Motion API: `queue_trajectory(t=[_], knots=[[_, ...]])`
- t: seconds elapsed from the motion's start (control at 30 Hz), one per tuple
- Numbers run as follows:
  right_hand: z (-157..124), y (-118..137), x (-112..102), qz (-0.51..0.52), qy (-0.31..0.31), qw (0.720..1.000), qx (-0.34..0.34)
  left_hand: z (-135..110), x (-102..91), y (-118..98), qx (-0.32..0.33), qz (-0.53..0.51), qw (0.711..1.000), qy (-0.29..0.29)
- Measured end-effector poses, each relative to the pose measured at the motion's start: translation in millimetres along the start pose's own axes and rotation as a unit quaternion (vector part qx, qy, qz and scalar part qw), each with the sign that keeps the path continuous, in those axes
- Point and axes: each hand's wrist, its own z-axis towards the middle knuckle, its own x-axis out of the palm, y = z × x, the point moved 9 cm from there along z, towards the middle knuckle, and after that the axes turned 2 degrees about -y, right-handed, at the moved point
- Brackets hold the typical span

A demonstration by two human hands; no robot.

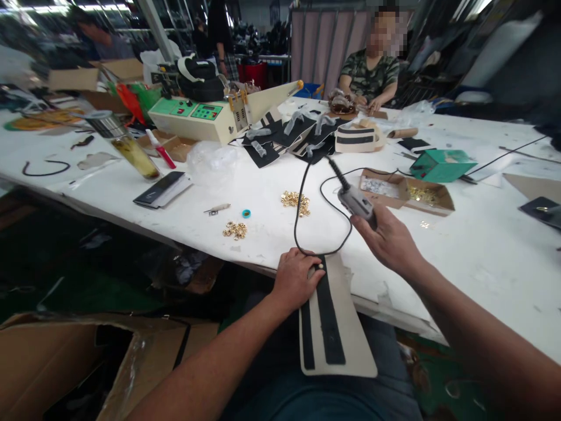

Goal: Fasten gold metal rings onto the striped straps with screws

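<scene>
My left hand grips the upper end of a beige panel with black strips, its fingertips closed near a small pale spot on one strip. The panel's lower end lies over my lap and its top meets the table edge. In my right hand is a grey corded electric screwdriver, raised above the table; its working tip is out of sight. A black cord loops from it across the table, passing close to my left hand. Two piles of small gold metal fittings lie beyond my hands.
A cardboard tray of small parts and a green box stand right. Behind are stacked black and beige panels and a cream machine. A jar and notebook lie left. A person sits opposite.
</scene>
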Motion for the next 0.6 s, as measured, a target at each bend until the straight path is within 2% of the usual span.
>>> queue_trajectory(t=[0.07,0.13,0.23,0.3,0.37,0.43,0.47,0.53,0.6], knots=[[0.1,-38.1,-3.3,-0.145,0.046,0.988,0.002,-0.4,-0.5,-0.8,0.002,0.001,1.000,-0.001],[-4.3,-90.7,-4.6,-0.249,0.087,0.964,0.039,-0.9,-0.4,-1.6,0.006,-0.004,1.000,-0.003],[-18.7,-158.1,-9.2,-0.316,0.127,0.935,0.095,-1.3,-0.2,-1.5,0.009,-0.016,1.000,-0.008],[-30.9,-172.8,-14.4,-0.330,0.119,0.932,0.091,-1.1,0.6,-0.7,0.006,-0.023,1.000,-0.006],[-45.5,-155.0,-17.3,-0.326,0.081,0.941,0.031,-0.8,1.0,0.1,0.002,-0.029,1.000,-0.004],[-68.0,-112.0,-8.9,-0.281,0.062,0.955,-0.077,-0.7,0.6,0.2,-0.001,-0.037,0.999,-0.003],[-82.8,-86.4,0.1,-0.239,0.070,0.959,-0.137,-0.9,0.2,0.1,-0.003,-0.042,0.999,-0.004],[-116.3,-37.2,25.2,-0.143,0.135,0.949,-0.247,-1.6,-0.9,0.1,-0.005,-0.054,0.998,-0.006],[-141.2,1.7,42.0,-0.045,0.186,0.931,-0.312,-2.8,-2.6,1.0,-0.010,-0.073,0.997,-0.011]])
